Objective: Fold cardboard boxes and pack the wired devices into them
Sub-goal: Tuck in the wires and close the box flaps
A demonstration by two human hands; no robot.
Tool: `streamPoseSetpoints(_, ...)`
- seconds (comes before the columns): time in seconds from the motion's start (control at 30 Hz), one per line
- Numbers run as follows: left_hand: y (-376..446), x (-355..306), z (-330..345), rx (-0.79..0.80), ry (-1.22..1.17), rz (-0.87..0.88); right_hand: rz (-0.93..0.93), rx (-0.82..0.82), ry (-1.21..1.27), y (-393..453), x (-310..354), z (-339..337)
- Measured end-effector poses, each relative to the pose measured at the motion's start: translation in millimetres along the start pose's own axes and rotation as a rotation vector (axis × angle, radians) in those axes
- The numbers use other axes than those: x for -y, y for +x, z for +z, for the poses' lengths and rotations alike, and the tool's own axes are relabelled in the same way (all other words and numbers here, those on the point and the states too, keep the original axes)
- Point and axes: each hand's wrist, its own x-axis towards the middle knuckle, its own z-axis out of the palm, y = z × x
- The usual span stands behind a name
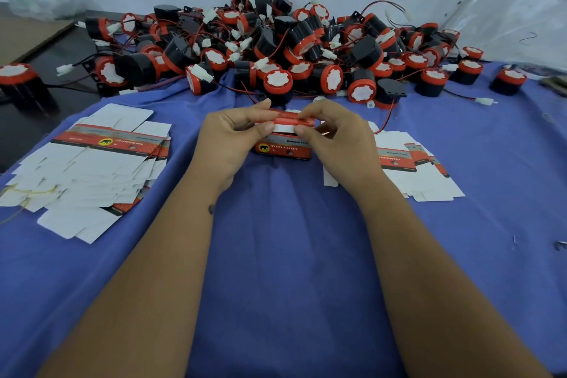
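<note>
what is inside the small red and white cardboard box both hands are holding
Not visible: the small red and white cardboard box has its top flap held by the left hand and right hand, covering the inside.

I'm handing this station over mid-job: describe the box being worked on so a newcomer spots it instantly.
Start at the big pile of red-and-black wired devices at the back of the blue cloth. Just in front of it, between two spreads of flat box blanks, is the box. It alone is folded up, with the left hand and right hand pinching its top flap.
</note>
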Motion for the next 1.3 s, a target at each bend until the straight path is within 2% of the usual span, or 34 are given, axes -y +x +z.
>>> streamPoseSetpoints(0.17, -1.7, -2.3, 0.2, 0.084, 0.125, 0.014, 0.047, -0.034, 0.051, 1.5, -4.1, -1.2)
streamPoseSetpoints(0.33, -7.8, -1.2, 8.0, 0.014, 0.614, 0.232, -0.058, 0.023, -0.052, -0.1, -6.9, -3.6)
streamPoseSetpoints(0.4, -7.8, -0.7, 10.6, 0.051, 0.756, 0.302, -0.104, 0.055, -0.108, -0.4, -5.6, -2.8)
streamPoseSetpoints(0.53, -7.1, -1.5, 13.5, 0.007, 0.960, 0.268, -0.137, 0.042, -0.248, 0.6, -2.6, -0.1)
streamPoseSetpoints(0.7, -7.6, -2.6, 19.0, -0.012, 0.893, 0.181, -0.082, 0.070, -0.219, 3.4, -1.3, 3.7)
streamPoseSetpoints(0.9, -9.3, 0.9, 21.4, -0.012, 0.874, 0.223, -0.061, 0.122, -0.101, 1.2, -2.6, 6.7)
streamPoseSetpoints(1.03, -7.6, 6.9, 16.7, 0.021, 0.698, 0.134, -0.099, 0.178, -0.206, 0.4, -1.2, 5.7)
streamPoseSetpoints(1.17, -12.9, 7.1, 16.7, 0.089, 0.733, 0.106, -0.115, 0.169, -0.280, 1.2, -1.0, 9.7)
streamPoseSetpoints(1.3, -21.0, -3.9, 30.0, -0.034, 0.630, 0.137, -0.102, 0.102, -0.227, 3.5, 5.8, 8.0)
